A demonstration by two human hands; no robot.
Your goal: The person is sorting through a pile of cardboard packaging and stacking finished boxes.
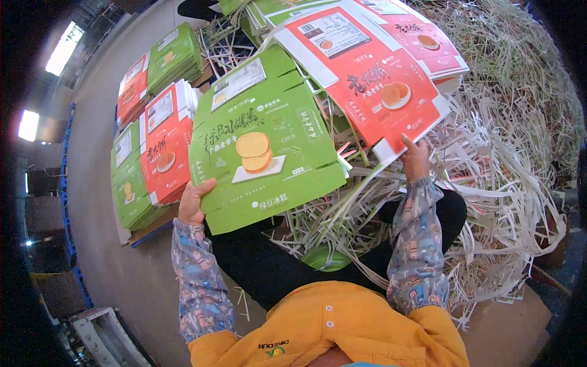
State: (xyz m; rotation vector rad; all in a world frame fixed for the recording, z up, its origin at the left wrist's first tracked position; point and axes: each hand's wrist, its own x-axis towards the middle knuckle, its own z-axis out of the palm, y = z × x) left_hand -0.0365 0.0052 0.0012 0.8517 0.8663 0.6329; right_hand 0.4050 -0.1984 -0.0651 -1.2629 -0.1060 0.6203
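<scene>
My left hand is closed on the near left corner of a flat green printed carton sheet, thumb on top. The sheet shows a picture of round yellow cakes and is held over my lap. My right hand grips the near edge of a flat red printed carton sheet, with a picture of round orange cakes. That red sheet lies at a slant, its white far left part next to the green sheet. Fingers beneath both sheets are hidden.
Stacks of flat green cartons and red cartons stand on the floor at left. More red sheets are piled at the far right. Shredded paper strips heap up on the right and around my legs. A green round object lies between them.
</scene>
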